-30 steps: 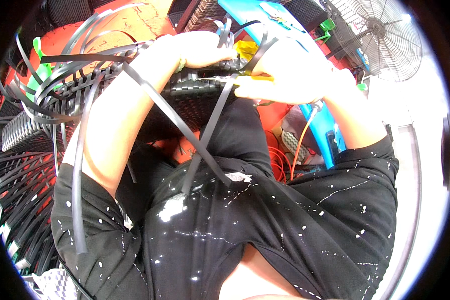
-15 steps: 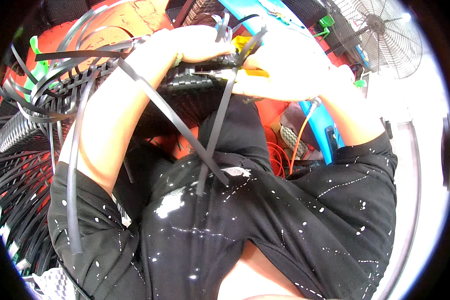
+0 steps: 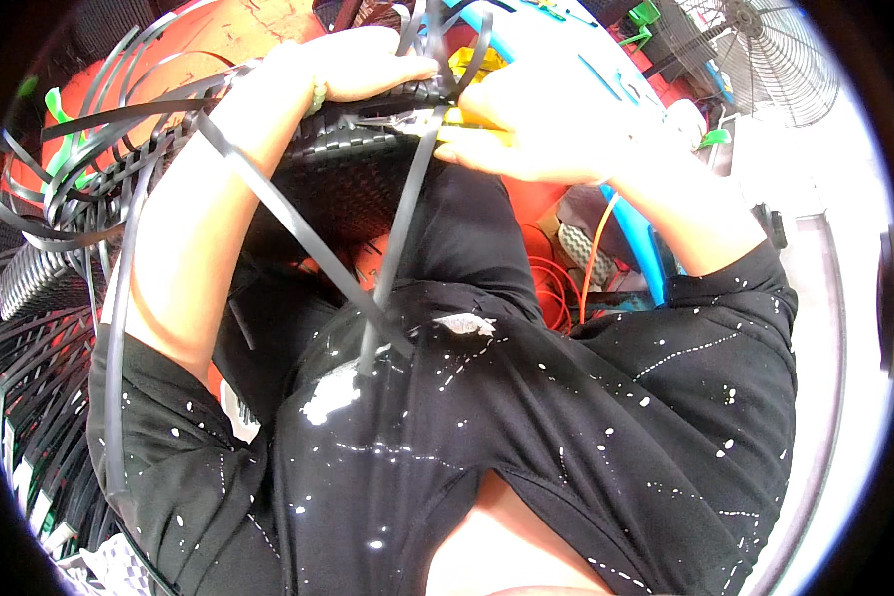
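A black woven piece of flat plastic strips (image 3: 343,147) lies across the space above my lap. At its far edge, my left hand (image 3: 372,68) is closed over the rim, its thumb pointing right toward upright strip ends. My right hand (image 3: 541,124) grips a yellow-handled tool (image 3: 467,119), its slim metal tip pointing left along the woven edge; its exact kind is unclear. Beside the right fingers, a loose black strip (image 3: 404,204) hangs toward my shirt. Another long strip (image 3: 268,204) slants down across it from my left forearm.
Curled loose strips (image 3: 74,184) spread at the left, above a stack of black woven work (image 3: 40,372). A red surface (image 3: 209,45) lies behind. A blue board (image 3: 641,248), an orange cable (image 3: 593,263) and a large fan (image 3: 750,40) are at the right.
Both hands, the tool and the woven piece have shifted slightly left and upward in the picture. The hanging strips have moved left with them. Both grips look the same.
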{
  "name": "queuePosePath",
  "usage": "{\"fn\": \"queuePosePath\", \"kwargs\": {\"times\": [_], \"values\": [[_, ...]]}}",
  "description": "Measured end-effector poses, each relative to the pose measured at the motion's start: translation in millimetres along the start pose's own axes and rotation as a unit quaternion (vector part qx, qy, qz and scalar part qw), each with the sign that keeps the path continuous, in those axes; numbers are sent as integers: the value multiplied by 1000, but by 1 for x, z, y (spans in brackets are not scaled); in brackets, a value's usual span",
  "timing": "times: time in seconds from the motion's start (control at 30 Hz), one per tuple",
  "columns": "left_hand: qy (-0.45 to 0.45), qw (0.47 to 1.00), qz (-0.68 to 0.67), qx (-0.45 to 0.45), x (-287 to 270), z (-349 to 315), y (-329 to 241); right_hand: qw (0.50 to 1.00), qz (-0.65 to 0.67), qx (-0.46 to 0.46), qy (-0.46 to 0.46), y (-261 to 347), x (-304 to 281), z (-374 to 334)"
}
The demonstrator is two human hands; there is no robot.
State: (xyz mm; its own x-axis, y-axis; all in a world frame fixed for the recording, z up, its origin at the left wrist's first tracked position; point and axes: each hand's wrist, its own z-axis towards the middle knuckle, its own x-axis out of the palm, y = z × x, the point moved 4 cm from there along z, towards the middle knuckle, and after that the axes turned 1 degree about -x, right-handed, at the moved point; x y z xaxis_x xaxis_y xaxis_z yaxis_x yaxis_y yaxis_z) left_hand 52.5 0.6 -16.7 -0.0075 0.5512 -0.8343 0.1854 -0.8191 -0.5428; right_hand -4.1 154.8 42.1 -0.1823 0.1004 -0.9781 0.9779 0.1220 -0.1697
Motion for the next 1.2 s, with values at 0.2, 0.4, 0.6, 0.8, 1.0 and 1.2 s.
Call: {"fn": "queuePosePath", "kwargs": {"times": [0.2,0.4,0.6,0.8,1.0,1.2], "values": [[-77,996,5,-41,0,2,20,996,89,20,-9,-8,1,-3],[-43,999,0,-19,-2,4,6,993,57,55,88,-6,-18,4],[-44,999,23,-10,-2,-3,-2,984,10,62,167,3,-30,13],[-35,999,11,23,3,2,-4,988,-53,43,138,4,-21,13],[-39,999,14,11,11,8,7,996,-24,12,89,4,-19,8],[-44,998,27,-23,1,-8,13,997,-79,-5,-5,5,-31,8]]}}
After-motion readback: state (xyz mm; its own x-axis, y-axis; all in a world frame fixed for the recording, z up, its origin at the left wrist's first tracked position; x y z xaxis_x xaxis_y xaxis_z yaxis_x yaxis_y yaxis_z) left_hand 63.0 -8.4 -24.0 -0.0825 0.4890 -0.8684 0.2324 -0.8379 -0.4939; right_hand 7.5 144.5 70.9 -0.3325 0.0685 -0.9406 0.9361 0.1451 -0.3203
